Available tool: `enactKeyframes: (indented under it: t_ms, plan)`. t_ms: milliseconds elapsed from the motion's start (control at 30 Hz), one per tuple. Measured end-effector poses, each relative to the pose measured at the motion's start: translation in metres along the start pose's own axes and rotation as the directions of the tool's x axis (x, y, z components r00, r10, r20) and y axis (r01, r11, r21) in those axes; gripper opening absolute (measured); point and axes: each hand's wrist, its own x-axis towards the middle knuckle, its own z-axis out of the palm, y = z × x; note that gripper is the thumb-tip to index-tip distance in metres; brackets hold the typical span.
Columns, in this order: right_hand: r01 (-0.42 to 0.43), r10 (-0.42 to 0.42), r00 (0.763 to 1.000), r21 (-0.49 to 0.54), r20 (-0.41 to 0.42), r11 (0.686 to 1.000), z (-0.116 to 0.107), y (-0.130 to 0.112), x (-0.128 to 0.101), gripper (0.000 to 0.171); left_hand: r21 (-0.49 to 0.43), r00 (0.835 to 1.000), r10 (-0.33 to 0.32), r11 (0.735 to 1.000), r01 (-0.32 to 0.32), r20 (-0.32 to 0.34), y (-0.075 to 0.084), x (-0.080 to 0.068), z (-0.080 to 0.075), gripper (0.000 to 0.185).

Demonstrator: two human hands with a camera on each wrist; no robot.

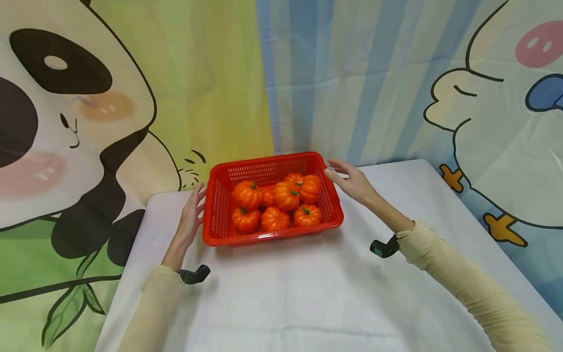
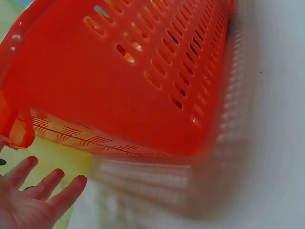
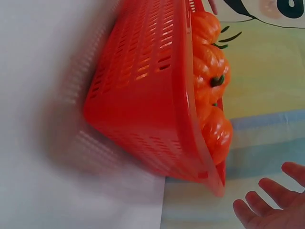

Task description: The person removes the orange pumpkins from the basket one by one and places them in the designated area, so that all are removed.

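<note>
A red plastic basket (image 1: 272, 236) with slotted walls sits on the white-covered table and holds several small orange pumpkins (image 1: 286, 196) with green stems. My left hand (image 1: 190, 215) is at the basket's left end, fingers extended and spread along its outer side. In the left wrist view, the fingertips of that hand (image 2: 40, 200) show below the basket's corner, with nothing in the palm. On the opposite end, my right hand (image 1: 354, 186) reaches toward the right rim with loosely straight fingers. The right wrist view shows this hand (image 3: 279, 207) spread and bare, apart from the rim.
The white tablecloth (image 1: 281, 298) stretches in front of the basket and to its right. Behind the table hangs a cartoon-printed curtain (image 1: 228, 83), close to the basket's back edge. Each wrist wears a small black device (image 1: 384, 247).
</note>
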Motion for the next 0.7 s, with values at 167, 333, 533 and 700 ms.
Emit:
enactKeyframes:
  t_ms: [167,333,533,700]
  plan:
    - [0.019,-0.020,0.999,0.032,0.028,0.999,0.008,-0.014,0.002,0.063,-0.037,1.000,0.017,0.999,-0.016,0.025,-0.001,0.000,0.001,0.060]
    - [0.062,-0.065,0.995,0.051,0.072,0.997,0.023,-0.033,0.007,0.062,-0.053,0.997,0.048,0.998,-0.045,0.053,-0.002,0.003,0.005,0.060]
    - [0.141,-0.131,0.972,-0.035,0.195,0.989,0.051,-0.061,0.012,0.064,-0.076,0.998,0.031,0.997,-0.028,0.046,-0.011,0.010,0.008,0.055]
    - [0.063,-0.093,0.939,0.102,0.330,0.993,0.074,-0.082,0.020,0.065,-0.081,0.999,0.041,0.996,-0.041,0.004,-0.024,0.017,0.009,0.056]
